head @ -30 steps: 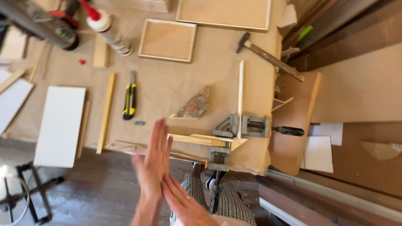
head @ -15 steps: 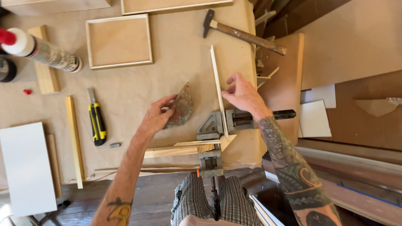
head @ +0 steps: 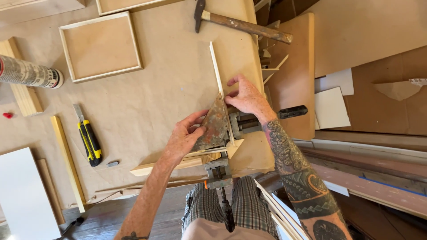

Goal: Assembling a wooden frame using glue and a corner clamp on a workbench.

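Note:
My left hand [head: 186,135] holds a rusty triangular metal plate [head: 215,124] pressed into the inner corner of two thin wooden strips. One strip [head: 216,71] runs away from me, the other [head: 169,165] lies along the table's front edge. Both meet in a grey metal corner clamp [head: 235,129] with a black handle [head: 291,111]. My right hand [head: 247,98] rests on the far strip just above the clamp, fingers curled on the wood and the plate's tip.
On the brown paper-covered table [head: 164,93] lie a yellow-black utility knife [head: 89,140], a hammer [head: 242,24], a finished wooden frame [head: 101,46], a glue tube [head: 29,73], loose wooden strips [head: 66,162] and a white panel [head: 22,195].
My palms were together at the start. My left hand then picked up the triangular plate and brought it right into the strip corner. My right hand went onto the far strip by the clamp.

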